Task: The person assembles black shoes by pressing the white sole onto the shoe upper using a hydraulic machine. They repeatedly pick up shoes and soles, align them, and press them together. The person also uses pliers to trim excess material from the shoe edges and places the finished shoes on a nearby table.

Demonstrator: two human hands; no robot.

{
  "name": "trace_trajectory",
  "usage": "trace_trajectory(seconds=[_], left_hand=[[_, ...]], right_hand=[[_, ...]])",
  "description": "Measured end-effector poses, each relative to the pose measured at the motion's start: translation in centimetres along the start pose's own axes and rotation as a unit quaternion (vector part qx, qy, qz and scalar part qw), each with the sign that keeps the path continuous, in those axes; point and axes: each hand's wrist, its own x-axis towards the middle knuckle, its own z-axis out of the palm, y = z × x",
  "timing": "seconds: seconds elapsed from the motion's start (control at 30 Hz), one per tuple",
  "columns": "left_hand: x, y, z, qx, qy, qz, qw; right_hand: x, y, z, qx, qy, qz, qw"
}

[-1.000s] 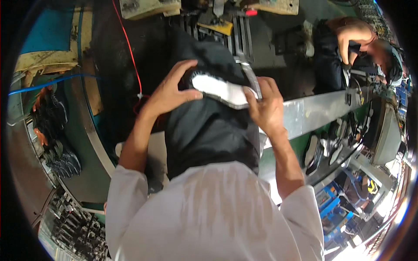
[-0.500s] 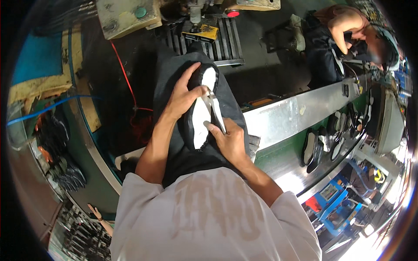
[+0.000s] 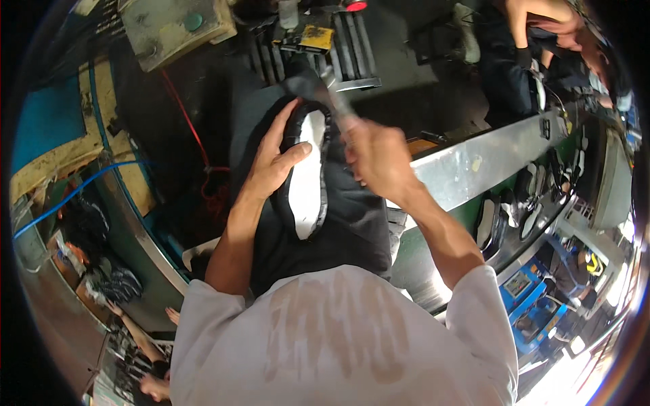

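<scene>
One black shoe (image 3: 308,172) w/ white insole up, gripped in my left hand (image 3: 274,162); right hand (image 3: 376,159) fingers closed round a tool (image 3: 332,95).

One head-worn fisheye view looks steeply down from above the person's own shoulders, close over the lap. The left hand (image 3: 274,166) and right hand (image 3: 376,159) sit near centre; edges bend toward the rim.

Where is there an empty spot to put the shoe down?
The bare grey metal ledge right of the right hand looks free. Below it, the conveyor is crowded with shoe parts. The left hand steadies the shoe on the lap.
</scene>
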Motion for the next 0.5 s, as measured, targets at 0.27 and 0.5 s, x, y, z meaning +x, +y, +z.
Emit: trace_trajectory(seconds=[0.27, 0.5], left_hand=[[-0.6, 0.8, 0.6, -0.030, -0.019, -0.032, 0.999], [-1.1, 0.0, 1.4, 0.084, 0.002, -0.026, 0.996]], right_hand=[[-1.4, 2.8, 2.8, -0.029, -0.074, 0.128, 0.989], [-0.3, 1.7, 0.7, -0.084, 0.239, -0.179, 0.951]])
